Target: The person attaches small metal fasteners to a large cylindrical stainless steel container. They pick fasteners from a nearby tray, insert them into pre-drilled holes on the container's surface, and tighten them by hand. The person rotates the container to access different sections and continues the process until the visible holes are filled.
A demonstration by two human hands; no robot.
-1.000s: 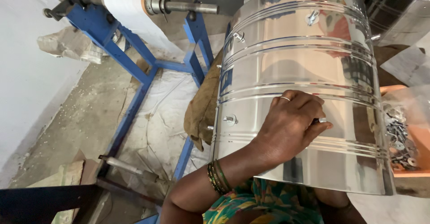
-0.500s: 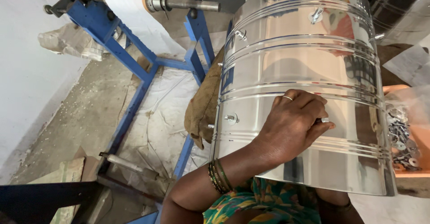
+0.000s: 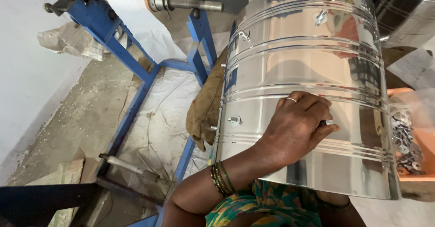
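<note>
A big shiny steel drum [image 3: 308, 63] with ribbed bands lies on its side across my lap. My left hand [image 3: 294, 127], with a ring and several bangles at the wrist, rests on the drum's curved wall. Its fingertips are pinched on a small metal fastener [image 3: 329, 122] sticking out of the wall. Other small bolts [image 3: 234, 120] and a wing-shaped fitting [image 3: 321, 15] poke out of the drum. My right hand is hidden; only a bit of that forearm [image 3: 335, 203] shows under the drum's lower rim.
An orange tray [image 3: 419, 141] with a clear bag of several small metal fasteners [image 3: 405, 143] sits at the right. A blue steel frame [image 3: 136, 73] carrying a white roll [image 3: 136, 14] on a shaft stands to the left. A brown sack [image 3: 206, 109] and white sheeting [image 3: 158, 118] lie on the concrete floor.
</note>
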